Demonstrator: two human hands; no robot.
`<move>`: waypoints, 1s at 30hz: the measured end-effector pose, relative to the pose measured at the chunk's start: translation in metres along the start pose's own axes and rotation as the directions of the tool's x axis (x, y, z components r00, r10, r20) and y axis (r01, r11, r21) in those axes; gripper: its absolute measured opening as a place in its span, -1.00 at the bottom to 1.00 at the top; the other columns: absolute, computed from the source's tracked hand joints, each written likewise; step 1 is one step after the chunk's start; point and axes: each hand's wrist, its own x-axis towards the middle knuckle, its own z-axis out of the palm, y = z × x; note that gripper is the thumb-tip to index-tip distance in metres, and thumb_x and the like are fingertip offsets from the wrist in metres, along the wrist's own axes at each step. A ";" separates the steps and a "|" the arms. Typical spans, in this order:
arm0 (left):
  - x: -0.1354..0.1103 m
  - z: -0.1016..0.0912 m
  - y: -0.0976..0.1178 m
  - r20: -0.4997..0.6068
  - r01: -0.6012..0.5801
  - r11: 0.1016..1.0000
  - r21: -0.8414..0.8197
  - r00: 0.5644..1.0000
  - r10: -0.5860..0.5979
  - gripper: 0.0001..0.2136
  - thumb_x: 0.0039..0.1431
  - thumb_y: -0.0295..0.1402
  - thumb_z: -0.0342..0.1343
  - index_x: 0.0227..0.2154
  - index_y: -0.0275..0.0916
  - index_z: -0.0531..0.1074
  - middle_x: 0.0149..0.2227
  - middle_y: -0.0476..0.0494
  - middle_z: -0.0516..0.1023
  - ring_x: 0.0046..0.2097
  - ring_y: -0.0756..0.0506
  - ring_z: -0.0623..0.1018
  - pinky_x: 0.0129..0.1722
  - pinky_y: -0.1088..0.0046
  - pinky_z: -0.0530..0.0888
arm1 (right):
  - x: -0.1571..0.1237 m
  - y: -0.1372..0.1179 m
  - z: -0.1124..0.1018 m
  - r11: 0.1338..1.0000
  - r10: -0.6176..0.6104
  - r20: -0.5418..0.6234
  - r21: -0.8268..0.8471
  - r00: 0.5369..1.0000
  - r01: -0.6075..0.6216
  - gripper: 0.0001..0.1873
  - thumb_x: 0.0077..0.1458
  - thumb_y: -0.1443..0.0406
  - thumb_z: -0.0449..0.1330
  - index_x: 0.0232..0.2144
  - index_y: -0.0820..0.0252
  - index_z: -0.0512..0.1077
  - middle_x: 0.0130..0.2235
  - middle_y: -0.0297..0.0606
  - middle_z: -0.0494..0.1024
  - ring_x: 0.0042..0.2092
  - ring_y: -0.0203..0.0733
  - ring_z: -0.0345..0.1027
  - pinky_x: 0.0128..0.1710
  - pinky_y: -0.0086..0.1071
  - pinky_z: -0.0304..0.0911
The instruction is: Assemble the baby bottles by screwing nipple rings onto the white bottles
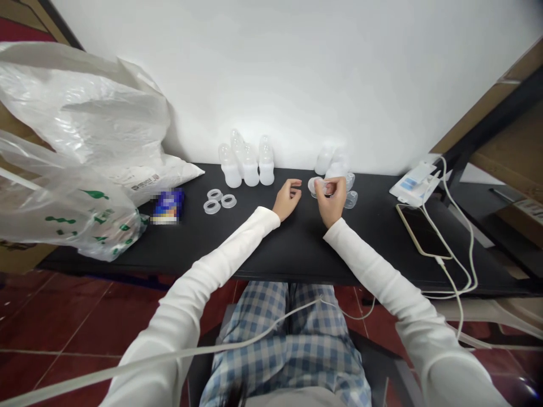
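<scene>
Here's the right hand (333, 199) above the counter (305, 249), its grip pinching a small clear piece (314, 186) between thumb and fingers, right in front of the white bottles (336, 164) by the wall. The left hand (288, 199) is close by, palm-side in, fingers loosely curled, thumb apart, nothing in its grip!

The danger? That piece looks smooth, so a lopsided pinch could send it slipping and rolling. And look how tight it is over there: clear caps (350, 199) sit just beyond the right fingers, and a stray knuckle could scatter them or topple a bottle. On the left, four capped bottles (250, 169) stand close together; bump one and its neighbours could go too.

Three rings (213, 202) lie in front of them, beside a blue packet (168, 206), with the bulky plastic bags (85, 113) crowding that end. Over on the right, a phone (424, 230) and its cable (441, 262) flank the forearm: a wide elbow could snag it. Another cord (263, 336) crosses the lap.
</scene>
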 end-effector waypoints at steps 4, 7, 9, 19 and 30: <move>0.020 0.037 0.006 -0.008 -0.091 0.987 0.133 0.996 0.093 -0.71 0.22 -0.42 0.12 0.00 -0.24 0.33 0.07 -0.31 0.47 0.02 -0.13 0.51 0.05 0.30 0.44 | 0.017 0.009 -0.015 0.989 -0.054 -0.213 -0.146 0.976 0.023 -0.61 0.19 -0.06 0.18 -0.24 0.10 0.28 -0.26 -0.27 0.29 -0.22 -0.15 0.25 -0.02 -0.04 0.29; 0.041 0.059 0.012 0.033 -0.127 0.958 0.257 0.992 0.122 -0.54 0.16 -0.29 0.25 0.07 -0.29 0.29 0.12 -0.42 0.42 0.16 -0.26 0.43 0.19 0.15 0.33 | 0.027 0.019 -0.022 0.978 -0.090 -0.360 -0.207 0.929 0.014 -0.60 0.24 -0.07 0.11 -0.18 0.12 0.27 -0.22 -0.24 0.28 -0.18 -0.12 0.29 -0.02 -0.01 0.30; 0.054 0.070 0.015 0.055 -0.107 0.938 0.329 0.994 0.094 -0.43 0.08 -0.20 0.32 0.09 -0.28 0.27 0.13 -0.44 0.42 0.19 -0.35 0.40 0.21 0.05 0.28 | 0.031 0.024 -0.024 0.976 -0.092 -0.412 -0.218 0.906 0.000 -0.60 0.26 -0.07 0.08 -0.16 0.12 0.26 -0.21 -0.24 0.28 -0.16 -0.12 0.31 -0.02 0.00 0.32; 0.056 0.067 0.038 0.007 -0.223 0.934 0.280 0.973 0.231 -0.56 0.16 -0.30 0.26 0.04 -0.26 0.26 0.07 -0.39 0.46 0.11 -0.27 0.48 0.13 0.17 0.37 | 0.034 0.032 -0.023 0.979 -0.043 -0.382 -0.199 0.923 -0.036 -0.56 0.27 -0.07 0.06 -0.08 0.15 0.26 -0.20 -0.22 0.32 -0.17 -0.14 0.33 -0.03 -0.05 0.33; -0.007 -0.058 0.006 -0.006 -0.257 0.666 0.700 0.931 0.366 -0.53 0.15 -0.30 0.25 0.13 -0.21 0.38 0.05 -0.36 0.41 0.14 -0.35 0.40 0.19 0.03 0.27 | 0.010 0.027 -0.007 0.955 -0.264 0.249 -0.070 0.932 0.290 -0.60 0.26 -0.04 0.10 -0.08 0.10 0.39 -0.16 -0.14 0.49 -0.17 -0.09 0.41 -0.07 -0.12 0.36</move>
